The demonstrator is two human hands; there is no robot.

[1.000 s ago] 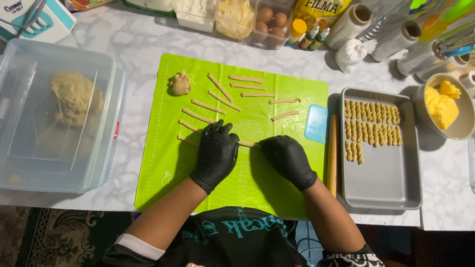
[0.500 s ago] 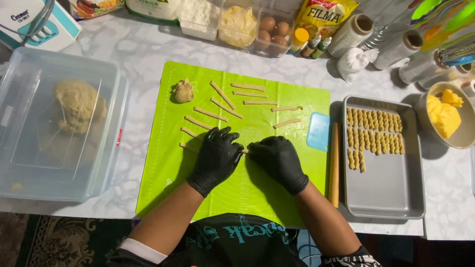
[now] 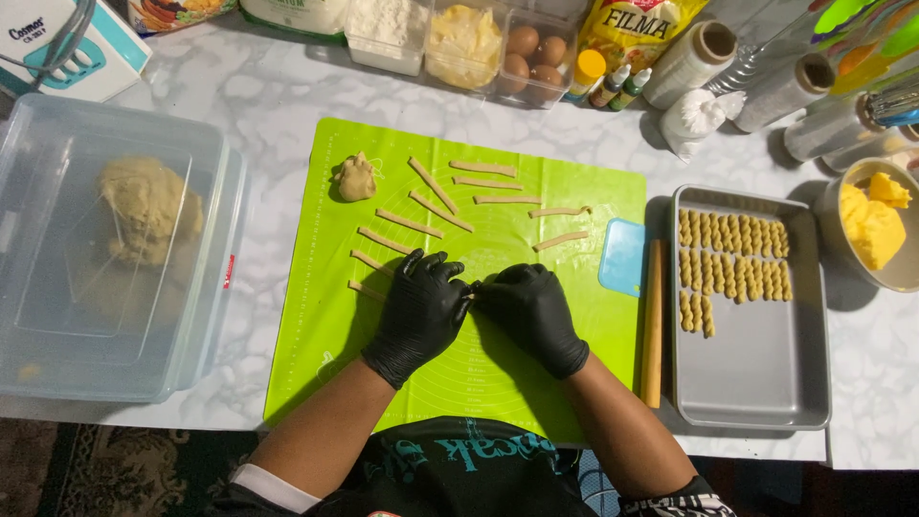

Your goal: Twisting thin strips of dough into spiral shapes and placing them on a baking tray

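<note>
Both gloved hands, L (image 3: pixel 418 316) & R (image 3: pixel 529 316), pinch one dough strip (image 3: pixel 469 295) btwn fingers; long axis runs left-right, mid green mat (image 3: pixel 316 364).

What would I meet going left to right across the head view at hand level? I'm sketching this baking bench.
Clear plastic tub with a dough lump → green mat → left hand → right hand → blue scraper → wooden rolling pin → metal tray → bowl of yellow butter.
</note>
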